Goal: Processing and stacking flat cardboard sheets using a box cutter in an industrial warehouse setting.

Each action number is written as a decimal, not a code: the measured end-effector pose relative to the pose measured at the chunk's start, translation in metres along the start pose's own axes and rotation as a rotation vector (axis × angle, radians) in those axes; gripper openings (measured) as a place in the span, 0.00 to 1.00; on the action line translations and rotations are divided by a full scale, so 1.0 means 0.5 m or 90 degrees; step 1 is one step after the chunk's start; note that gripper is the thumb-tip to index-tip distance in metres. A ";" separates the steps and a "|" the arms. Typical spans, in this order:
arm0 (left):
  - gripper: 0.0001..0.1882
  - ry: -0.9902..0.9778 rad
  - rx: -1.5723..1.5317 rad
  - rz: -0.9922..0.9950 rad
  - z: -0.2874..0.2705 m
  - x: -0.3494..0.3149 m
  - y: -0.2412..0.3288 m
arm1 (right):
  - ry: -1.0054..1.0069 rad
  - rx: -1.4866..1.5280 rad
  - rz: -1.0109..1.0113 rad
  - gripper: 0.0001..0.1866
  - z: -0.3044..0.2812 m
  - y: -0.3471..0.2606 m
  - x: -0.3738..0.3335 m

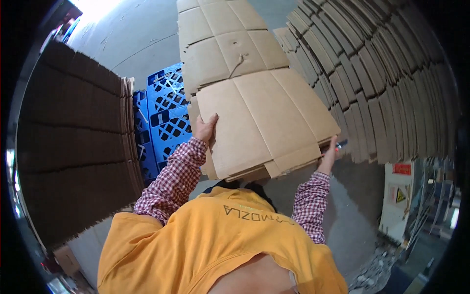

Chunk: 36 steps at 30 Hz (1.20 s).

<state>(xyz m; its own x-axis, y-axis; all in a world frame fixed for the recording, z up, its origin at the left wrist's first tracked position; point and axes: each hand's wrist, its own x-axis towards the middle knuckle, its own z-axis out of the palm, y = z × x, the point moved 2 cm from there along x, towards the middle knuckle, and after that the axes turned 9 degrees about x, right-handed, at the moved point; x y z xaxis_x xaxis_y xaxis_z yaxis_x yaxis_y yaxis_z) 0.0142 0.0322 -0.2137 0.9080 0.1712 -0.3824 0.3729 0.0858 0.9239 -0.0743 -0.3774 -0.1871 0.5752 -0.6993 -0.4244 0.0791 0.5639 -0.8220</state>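
A stack of flattened cardboard boxes [257, 120] lies right in front of me, its near edge uneven with several layers showing. My left hand [205, 128] grips the left edge of the top layers, thumb lying on top and the fingers hidden under the sheets. At the near right corner my right hand [330, 153] is closed on the edge, its fingers mostly hidden. A small dark and blue object [341, 144] with a red spot shows beside the right hand; I cannot tell what it is. Further flattened boxes [230, 51] lie beyond, one with a torn spot.
A blue plastic pallet [169, 117] is on the floor to the left. Beyond it rises a tall dark stack of cardboard [73, 142]. High stacks of folded cardboard [372, 88] stand on the right. A white panel [395, 201] with warning signs is at lower right, near scraps [374, 269].
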 end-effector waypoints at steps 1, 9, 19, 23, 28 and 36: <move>0.20 0.014 -0.017 0.005 0.019 -0.011 -0.014 | -0.038 0.080 0.022 0.36 -0.019 -0.026 0.036; 0.22 0.058 -0.083 0.041 0.136 -0.075 -0.101 | -0.108 -0.146 -0.129 0.22 -0.029 -0.193 0.200; 0.23 -0.085 -0.267 -0.070 0.346 -0.201 -0.183 | -0.253 -0.290 -0.584 0.16 0.156 -0.549 -0.206; 0.31 -0.407 -0.376 -0.327 0.455 -0.260 -0.118 | -0.307 -0.388 -0.771 0.21 0.075 -0.544 -0.324; 0.36 -0.444 -0.403 -0.310 0.481 -0.224 -0.176 | -0.202 -0.366 -0.713 0.24 0.018 -0.468 -0.421; 0.40 -0.586 -0.423 -0.299 0.405 -0.109 -0.197 | -0.158 -0.434 -0.732 0.22 0.005 -0.455 -0.493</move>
<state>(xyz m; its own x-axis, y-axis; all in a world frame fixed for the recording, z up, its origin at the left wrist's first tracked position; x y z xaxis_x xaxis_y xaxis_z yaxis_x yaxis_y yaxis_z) -0.0333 -0.1845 -0.2812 0.6078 -0.7451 -0.2746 0.7750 0.4813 0.4096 -0.2320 -0.3320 0.1057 0.5928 -0.4856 0.6425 0.2359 -0.6580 -0.7151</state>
